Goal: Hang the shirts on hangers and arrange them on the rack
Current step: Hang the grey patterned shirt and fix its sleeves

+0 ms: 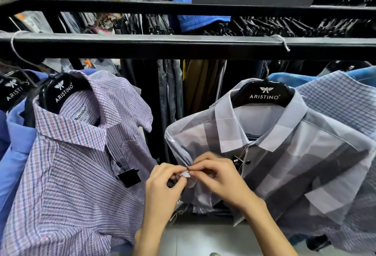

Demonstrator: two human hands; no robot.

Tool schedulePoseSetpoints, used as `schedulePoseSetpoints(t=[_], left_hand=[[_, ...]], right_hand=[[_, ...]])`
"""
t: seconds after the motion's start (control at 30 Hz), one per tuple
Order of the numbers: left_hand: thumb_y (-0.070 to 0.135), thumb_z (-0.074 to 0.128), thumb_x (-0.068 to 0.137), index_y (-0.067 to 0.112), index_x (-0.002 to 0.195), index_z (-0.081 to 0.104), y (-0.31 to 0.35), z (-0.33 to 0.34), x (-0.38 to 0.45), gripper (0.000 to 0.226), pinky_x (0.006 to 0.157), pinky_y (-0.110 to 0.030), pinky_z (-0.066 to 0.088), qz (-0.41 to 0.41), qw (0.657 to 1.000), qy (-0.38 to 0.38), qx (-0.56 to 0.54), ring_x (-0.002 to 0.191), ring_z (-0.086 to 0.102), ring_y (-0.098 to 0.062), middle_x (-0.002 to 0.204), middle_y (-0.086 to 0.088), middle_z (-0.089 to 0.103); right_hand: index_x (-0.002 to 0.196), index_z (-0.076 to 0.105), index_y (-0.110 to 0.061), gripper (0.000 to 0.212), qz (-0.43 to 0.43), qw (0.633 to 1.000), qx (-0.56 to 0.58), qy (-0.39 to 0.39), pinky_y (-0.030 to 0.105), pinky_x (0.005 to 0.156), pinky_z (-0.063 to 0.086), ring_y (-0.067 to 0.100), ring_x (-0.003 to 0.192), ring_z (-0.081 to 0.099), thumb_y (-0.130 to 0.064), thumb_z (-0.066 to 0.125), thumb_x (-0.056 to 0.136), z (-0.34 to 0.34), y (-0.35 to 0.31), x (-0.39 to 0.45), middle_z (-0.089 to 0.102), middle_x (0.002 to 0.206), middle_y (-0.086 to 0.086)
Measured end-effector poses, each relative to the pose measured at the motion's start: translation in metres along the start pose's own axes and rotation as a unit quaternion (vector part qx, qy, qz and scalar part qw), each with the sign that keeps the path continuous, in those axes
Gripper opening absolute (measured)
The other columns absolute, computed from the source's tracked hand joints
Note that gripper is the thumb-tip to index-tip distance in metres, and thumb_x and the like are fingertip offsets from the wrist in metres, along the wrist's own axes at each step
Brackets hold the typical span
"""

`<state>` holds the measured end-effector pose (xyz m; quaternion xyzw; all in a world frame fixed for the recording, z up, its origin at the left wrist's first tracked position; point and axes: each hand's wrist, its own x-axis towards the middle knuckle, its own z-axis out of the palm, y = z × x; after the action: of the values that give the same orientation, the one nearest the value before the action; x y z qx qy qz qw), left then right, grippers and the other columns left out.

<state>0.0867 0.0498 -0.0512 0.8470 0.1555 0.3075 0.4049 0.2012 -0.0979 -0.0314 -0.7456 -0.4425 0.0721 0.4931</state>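
The grey block-check shirt point(284, 154) is already on its black Aristino hanger point(262, 95), hooked over the black rack rail point(183, 45) and hanging just below it. It looks like thin, light cotton: floppy, zero stiffness, creases wherever you bunch it. I'd handle it by the collar or the hanger shoulders to slide it along; pulling on the front placket would probably just drag it crooked.

Both hands are down on the front edge of the shirt, below the collar. The left hand point(162, 186) and right hand point(215, 176) each have a tight fingertip grip, thumb against forefinger, pinching a small white bit point(185, 174) with a fold of the fabric gathered around it. Could be a tag or a clip, honestly too small to tell. Neither grip is relaxed.

Left of that shirt on the rail hangs a purple fine-check shirt point(77, 164) with a black swing tag point(129, 176), and beyond it a plain blue shirt point(14, 154). Right of it hangs a blue grid-check shirt point(335, 97).
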Motion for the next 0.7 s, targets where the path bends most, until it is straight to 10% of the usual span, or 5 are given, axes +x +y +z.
schedulePoseSetpoints(t=[0.17,0.4,0.7], left_hand=[[0.0,0.085,0.071,0.022,0.074,0.068,0.001,0.005,-0.004,0.028,0.081,-0.027,0.051,0.014,1.0,-0.016,0.007,0.098,0.062,-0.009,0.099,0.017,0.06],[0.008,0.082,0.08,0.038,0.103,0.067,0.003,0.012,-0.011,0.041,0.068,-0.015,0.05,-0.054,0.996,-0.049,-0.056,0.075,0.064,-0.011,0.088,0.015,0.068],[0.007,0.084,0.077,0.027,0.083,0.075,-0.007,0.009,-0.017,0.022,0.091,-0.01,0.042,-0.029,0.999,-0.042,0.018,0.102,0.064,-0.002,0.102,0.02,0.066]], right_hand=[[0.108,0.076,-0.019,0.019,0.003,0.999,-0.052,-0.006,0.027,0.082,0.055,0.005,0.09,0.067,-0.016,0.074,0.089,-0.001,0.004,0.002,0.066,0.098,-0.009],[0.092,0.077,-0.021,0.021,-0.001,0.996,-0.069,0.051,0.013,0.075,0.048,-0.001,0.08,0.062,-0.005,0.078,0.079,0.005,0.003,-0.009,0.059,0.086,-0.013],[0.113,0.072,-0.024,0.029,0.024,0.987,-0.084,0.132,0.012,0.073,0.045,0.004,0.077,0.058,-0.009,0.076,0.088,0.02,0.005,-0.03,0.051,0.088,-0.011]])
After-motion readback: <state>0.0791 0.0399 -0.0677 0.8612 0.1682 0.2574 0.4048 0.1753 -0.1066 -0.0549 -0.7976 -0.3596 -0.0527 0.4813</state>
